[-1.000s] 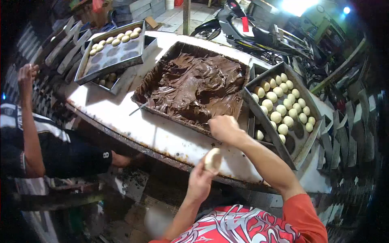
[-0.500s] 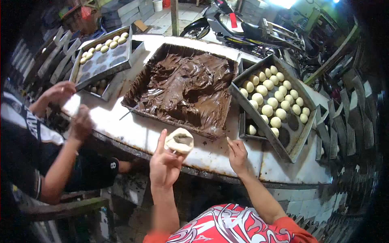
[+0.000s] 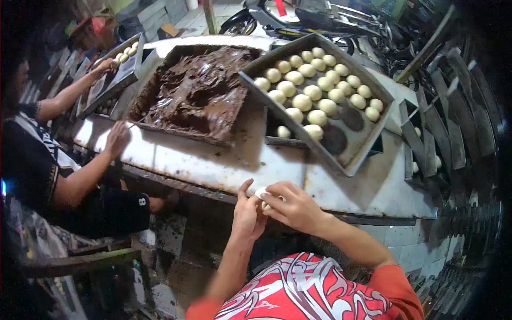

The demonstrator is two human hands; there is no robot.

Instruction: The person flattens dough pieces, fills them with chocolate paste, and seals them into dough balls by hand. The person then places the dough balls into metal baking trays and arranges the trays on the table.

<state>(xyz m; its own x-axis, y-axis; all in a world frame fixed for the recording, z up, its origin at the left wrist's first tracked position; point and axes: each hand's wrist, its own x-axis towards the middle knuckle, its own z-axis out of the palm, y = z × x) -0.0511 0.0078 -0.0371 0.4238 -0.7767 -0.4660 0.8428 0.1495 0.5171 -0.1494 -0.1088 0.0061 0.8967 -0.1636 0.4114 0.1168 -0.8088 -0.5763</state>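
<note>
Both my hands meet above the table's front edge around a small piece of pale dough (image 3: 262, 193). My left hand (image 3: 248, 216) holds it from the left and below, one finger pointing up. From the right, the fingers of my right hand (image 3: 288, 204) pinch the dough and partly cover it. Behind my hands on the right, a metal tray (image 3: 349, 154) of round dough balls rests at an angle on another tray. A large pan of brown chocolate-like paste (image 3: 200, 90) stands on the table to the left of that tray.
At the left a co-worker (image 3: 58, 165) reaches one hand to another tray (image 3: 120, 80) of dough balls and rests the other by the pan's corner. Stacked metal trays (image 3: 458, 122) stand at the right. A motorbike (image 3: 288, 21) is beyond the white table (image 3: 213, 168).
My hands have come together on the dough, which was open like a cup with paste inside. The view has turned right. The co-worker's hand has reached to the left tray.
</note>
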